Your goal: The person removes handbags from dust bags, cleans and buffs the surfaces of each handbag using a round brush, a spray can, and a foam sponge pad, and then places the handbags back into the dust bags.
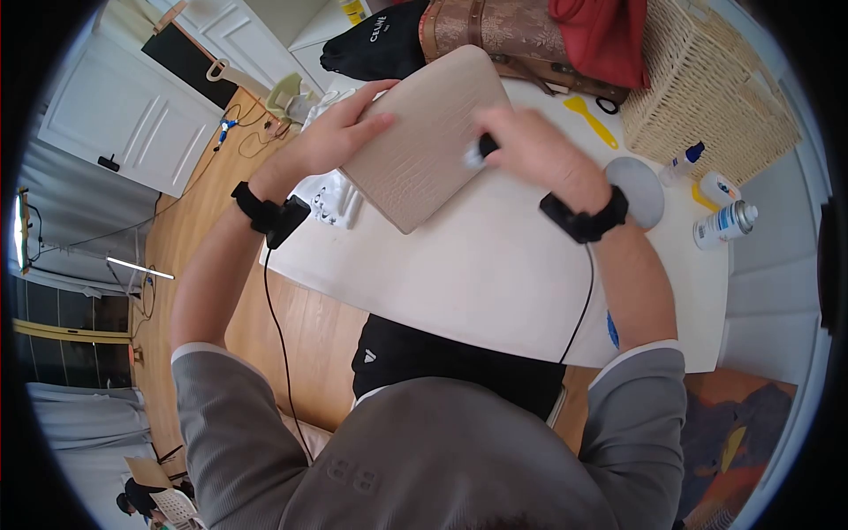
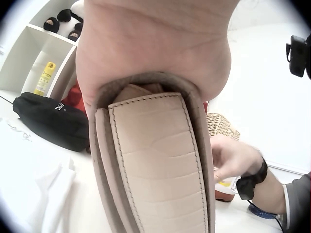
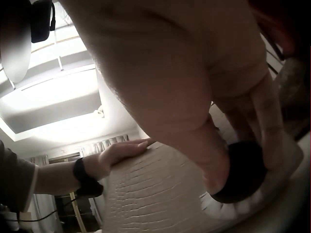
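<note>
Currently | beige textured bag [image 1: 433, 141]: tilted over the white tabletop [image 1: 477, 283] | left hand [image 1: 346, 132]: curled over the bag's edge, gripping it, thumb [image 1: 373, 129] on one face | right hand [image 1: 541, 150]: fingers and thumb closed round a black-backed brush [image 3: 241, 172], pale bristles [image 3: 227, 208] at the bag's face | spray can [image 1: 724, 226]: on the tabletop, near the wicker basket [image 1: 707, 88]

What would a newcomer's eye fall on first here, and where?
First, the beige textured bag near the middle, gripped by the left hand at the white table. Then the black-topped brush in the right hand, over the bag. Behind them, something red beside the wicker basket.
</note>
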A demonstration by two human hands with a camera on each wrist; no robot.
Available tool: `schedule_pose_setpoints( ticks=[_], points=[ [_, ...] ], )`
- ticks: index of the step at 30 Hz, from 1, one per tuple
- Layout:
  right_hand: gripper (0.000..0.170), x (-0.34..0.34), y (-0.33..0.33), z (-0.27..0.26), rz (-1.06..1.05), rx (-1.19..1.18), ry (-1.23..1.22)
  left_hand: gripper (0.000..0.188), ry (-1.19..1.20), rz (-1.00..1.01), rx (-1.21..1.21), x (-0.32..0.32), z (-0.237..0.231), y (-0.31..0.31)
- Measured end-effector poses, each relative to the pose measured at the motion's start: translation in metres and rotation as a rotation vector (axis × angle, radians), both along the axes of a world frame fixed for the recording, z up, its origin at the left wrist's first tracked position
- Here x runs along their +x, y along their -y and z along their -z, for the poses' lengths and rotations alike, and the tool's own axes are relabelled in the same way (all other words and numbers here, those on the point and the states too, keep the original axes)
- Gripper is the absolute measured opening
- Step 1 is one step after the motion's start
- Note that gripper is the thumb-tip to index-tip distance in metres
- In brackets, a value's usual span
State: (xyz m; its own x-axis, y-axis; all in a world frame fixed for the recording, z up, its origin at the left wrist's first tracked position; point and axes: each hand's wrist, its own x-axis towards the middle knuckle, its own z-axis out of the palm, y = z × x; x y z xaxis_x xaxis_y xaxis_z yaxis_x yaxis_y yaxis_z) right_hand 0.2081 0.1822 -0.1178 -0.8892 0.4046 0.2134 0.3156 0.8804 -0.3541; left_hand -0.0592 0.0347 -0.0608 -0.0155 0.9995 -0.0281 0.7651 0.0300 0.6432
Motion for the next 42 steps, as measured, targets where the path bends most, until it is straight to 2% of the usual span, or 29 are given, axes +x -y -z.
schedule_pose_setpoints(
  ticks=[1,2,4,5,7,11,12,14,15,17,19,20,22,23,25,26,28,30,31,34,36,38,39,40,41,42],
  points=[
    [0.034,0.004,-0.008,-0.003,0.113,0.138,0.001,0.062,0.0,0.0,0.002,0.0,0.0,0.0],
    [0.034,0.005,-0.011,-0.002,0.114,0.141,0.0,0.063,-0.011,0.001,-0.001,-0.001,0.0,0.0],
    [0.018,0.007,-0.011,-0.004,0.543,0.337,-0.092,0.064,-0.024,0.004,-0.004,0.001,-0.002,0.001],
    [0.018,0.005,-0.007,-0.002,0.545,0.336,-0.092,0.065,-0.029,-0.002,-0.007,0.004,-0.004,0.002],
    [0.033,-0.006,0.011,0.002,0.25,0.171,0.003,0.065,-0.032,-0.008,-0.015,0.003,-0.002,0.001],
    [0.033,-0.021,0.071,0.002,-0.27,-0.106,-0.185,0.064,-0.002,0.032,0.009,-0.001,0.002,0.0],
    [0.033,-0.025,0.079,0.001,-0.266,-0.106,-0.184,0.064,-0.015,0.046,0.025,0.001,-0.001,0.001],
    [0.028,-0.03,0.088,-0.002,-0.42,-0.361,-0.271,0.065,-0.022,0.05,0.016,0.006,-0.006,0.003],
    [0.028,-0.029,0.08,-0.004,-0.42,-0.36,-0.269,0.065,-0.028,0.047,0.005,0.007,-0.007,0.004],
    [0.03,-0.025,0.041,-0.006,-0.176,-0.266,-0.331,0.068,0.034,0.043,0.016,0.007,-0.004,0.005],
    [0.032,-0.014,-0.006,0.003,0.019,-0.093,-0.537,0.071,0.09,0.038,0.034,0.004,-0.003,0.008],
    [0.032,-0.008,-0.014,-0.001,0.017,-0.089,-0.539,0.074,0.073,0.006,0.014,0.004,-0.003,0.008],
    [0.034,0.003,-0.025,-0.009,0.528,0.261,-0.483,0.077,0.055,-0.013,-0.002,0.004,-0.002,0.005],
    [0.034,0.003,-0.025,-0.007,0.534,0.266,-0.485,0.078,0.079,0.027,0.013,0.002,0.0,0.004],
    [0.044,-0.008,-0.013,0.002,0.345,0.16,-0.547,0.078,0.103,0.064,0.022,0.0,0.0,0.003],
    [0.039,-0.014,0.004,-0.001,0.275,0.14,-0.588,0.078,0.1,0.065,0.011,0.002,-0.001,0.005],
    [0.033,-0.024,0.044,-0.005,0.039,-0.09,-0.563,0.077,0.1,0.063,-0.006,0.007,-0.006,0.009],
    [0.031,-0.034,0.079,-0.003,-0.293,-0.201,-0.618,0.079,0.12,0.09,-0.03,0.015,-0.013,0.011],
    [0.029,-0.032,0.099,-0.005,-0.395,-0.41,-0.564,0.079,0.12,0.098,-0.034,0.019,-0.012,0.012],
    [0.027,-0.029,0.109,-0.012,-0.393,-0.38,-0.598,0.084,0.251,0.17,0.021,0.03,-0.011,0.017],
    [0.028,-0.026,0.073,-0.024,-0.226,-0.367,-0.695,0.082,0.183,0.166,0.057,0.025,-0.002,0.015],
    [0.026,-0.023,0.013,-0.018,0.079,-0.154,-0.861,0.084,0.094,0.162,0.094,0.026,-0.002,0.015],
    [0.028,-0.013,-0.016,-0.014,0.216,-0.206,-0.862,0.084,0.092,0.161,0.102,0.028,-0.004,0.016],
    [0.029,-0.001,-0.037,-0.014,0.362,-0.045,-0.825,0.084,0.06,0.158,0.11,0.029,-0.005,0.017],
    [0.029,0.004,-0.037,-0.019,0.362,-0.038,-0.829,0.084,0.029,0.158,0.119,0.031,-0.006,0.016],
    [0.03,0.009,-0.037,-0.024,0.432,0.075,-0.747,0.084,0.027,0.159,0.124,0.035,-0.008,0.017]
  ],
)
